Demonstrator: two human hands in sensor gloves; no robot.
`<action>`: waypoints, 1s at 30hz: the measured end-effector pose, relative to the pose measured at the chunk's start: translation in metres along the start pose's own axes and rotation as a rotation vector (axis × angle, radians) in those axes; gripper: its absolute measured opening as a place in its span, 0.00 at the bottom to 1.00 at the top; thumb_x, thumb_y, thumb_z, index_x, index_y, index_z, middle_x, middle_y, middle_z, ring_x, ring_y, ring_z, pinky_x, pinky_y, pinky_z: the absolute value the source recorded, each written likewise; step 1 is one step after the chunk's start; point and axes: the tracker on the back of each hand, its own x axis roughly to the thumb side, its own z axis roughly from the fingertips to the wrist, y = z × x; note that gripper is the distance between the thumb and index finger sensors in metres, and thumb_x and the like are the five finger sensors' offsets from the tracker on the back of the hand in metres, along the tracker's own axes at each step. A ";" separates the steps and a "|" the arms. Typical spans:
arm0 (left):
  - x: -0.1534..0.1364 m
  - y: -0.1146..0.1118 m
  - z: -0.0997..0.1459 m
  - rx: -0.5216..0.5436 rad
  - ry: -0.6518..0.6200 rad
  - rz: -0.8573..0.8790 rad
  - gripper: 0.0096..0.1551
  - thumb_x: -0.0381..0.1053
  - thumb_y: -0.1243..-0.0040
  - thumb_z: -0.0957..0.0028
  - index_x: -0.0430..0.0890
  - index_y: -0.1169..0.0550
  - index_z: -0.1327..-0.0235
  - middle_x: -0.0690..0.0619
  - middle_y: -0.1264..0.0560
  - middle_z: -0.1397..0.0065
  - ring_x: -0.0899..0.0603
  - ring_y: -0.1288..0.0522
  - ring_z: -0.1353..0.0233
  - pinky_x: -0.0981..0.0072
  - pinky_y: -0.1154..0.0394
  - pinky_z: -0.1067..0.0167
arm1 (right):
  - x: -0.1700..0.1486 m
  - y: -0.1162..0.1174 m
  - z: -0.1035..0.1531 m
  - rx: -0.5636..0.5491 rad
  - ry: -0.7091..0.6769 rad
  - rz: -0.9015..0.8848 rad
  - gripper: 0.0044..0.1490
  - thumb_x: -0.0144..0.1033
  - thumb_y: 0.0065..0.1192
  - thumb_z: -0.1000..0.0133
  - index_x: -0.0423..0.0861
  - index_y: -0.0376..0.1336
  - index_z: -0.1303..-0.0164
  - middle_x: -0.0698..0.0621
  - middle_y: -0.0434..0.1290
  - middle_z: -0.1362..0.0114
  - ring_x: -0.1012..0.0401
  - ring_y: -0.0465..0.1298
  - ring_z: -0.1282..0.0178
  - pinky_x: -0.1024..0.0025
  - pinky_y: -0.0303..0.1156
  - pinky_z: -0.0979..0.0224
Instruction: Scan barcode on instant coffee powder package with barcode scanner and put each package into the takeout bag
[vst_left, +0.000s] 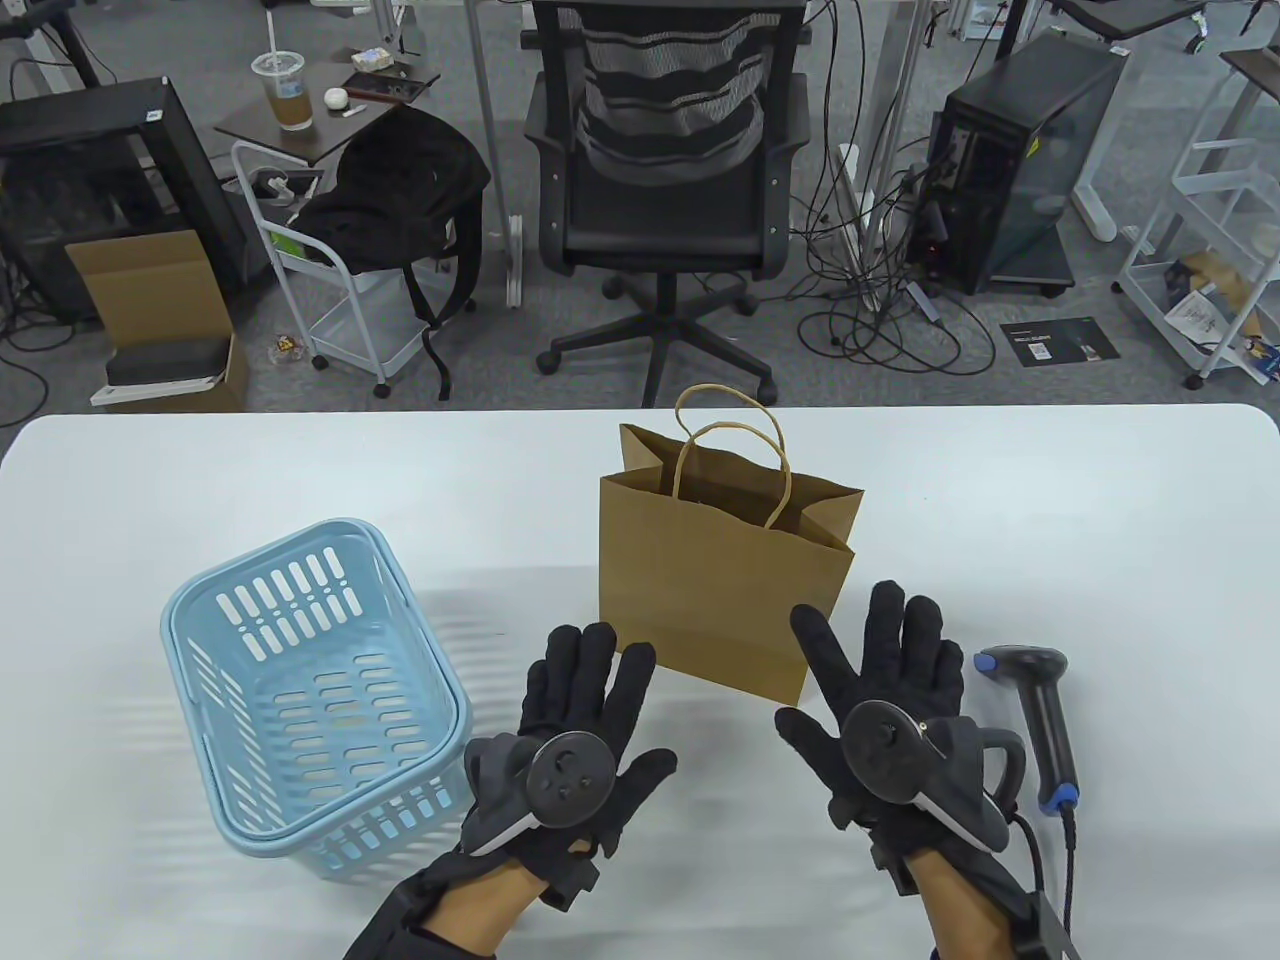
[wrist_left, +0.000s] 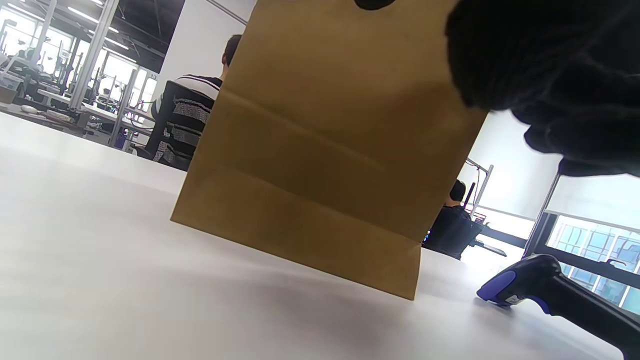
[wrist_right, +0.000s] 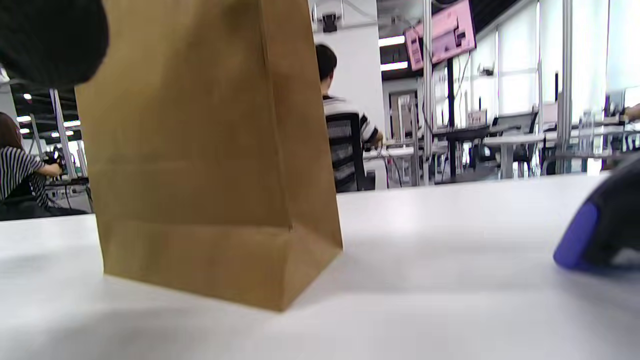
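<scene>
Two gloved hands hover low over a white worktop (vst_left: 1000, 500), palms down, holding nothing. The left hand (vst_left: 570, 740) has its fingers straight and loosely spread; the right hand (vst_left: 880, 700) is the same, so neither grip is closed on anything.

Just ahead of both sets of fingertips stands a brown paper bag (vst_left: 720, 580), upright, mouth open, its twisted paper handles raised. It looks light and thin-walled, so it would likely tip or crumple if pushed; the handles or the top rim seem the safest hold.

Just right of the right hand lies a black scanner (vst_left: 1040, 720) with blue trim, flat on the worktop with its cable trailing toward the person. It looks rigid, and its long handle is the natural place to take it.

Left of the left hand sits a pale blue basket (vst_left: 310, 690); no coffee packet shows inside it or anywhere else, so they may already be bagged.
</scene>
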 end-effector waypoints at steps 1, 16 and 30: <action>0.000 0.000 0.000 -0.002 0.000 -0.004 0.57 0.72 0.44 0.51 0.57 0.58 0.18 0.46 0.64 0.13 0.33 0.70 0.16 0.38 0.62 0.22 | -0.001 0.004 -0.002 0.028 0.010 -0.014 0.58 0.76 0.61 0.47 0.76 0.31 0.18 0.37 0.29 0.10 0.33 0.39 0.11 0.32 0.45 0.15; 0.001 -0.006 0.001 -0.051 -0.001 0.000 0.57 0.72 0.44 0.51 0.56 0.56 0.17 0.46 0.63 0.13 0.33 0.69 0.16 0.38 0.62 0.22 | -0.006 0.036 -0.013 0.122 0.037 -0.040 0.60 0.77 0.59 0.48 0.74 0.29 0.18 0.44 0.17 0.14 0.36 0.34 0.11 0.33 0.41 0.14; 0.001 -0.005 0.001 -0.052 0.003 0.009 0.56 0.72 0.44 0.51 0.56 0.55 0.17 0.46 0.63 0.13 0.33 0.69 0.16 0.39 0.61 0.22 | -0.007 0.043 -0.015 0.149 0.029 -0.108 0.60 0.77 0.58 0.47 0.72 0.30 0.17 0.42 0.18 0.13 0.36 0.36 0.10 0.33 0.43 0.15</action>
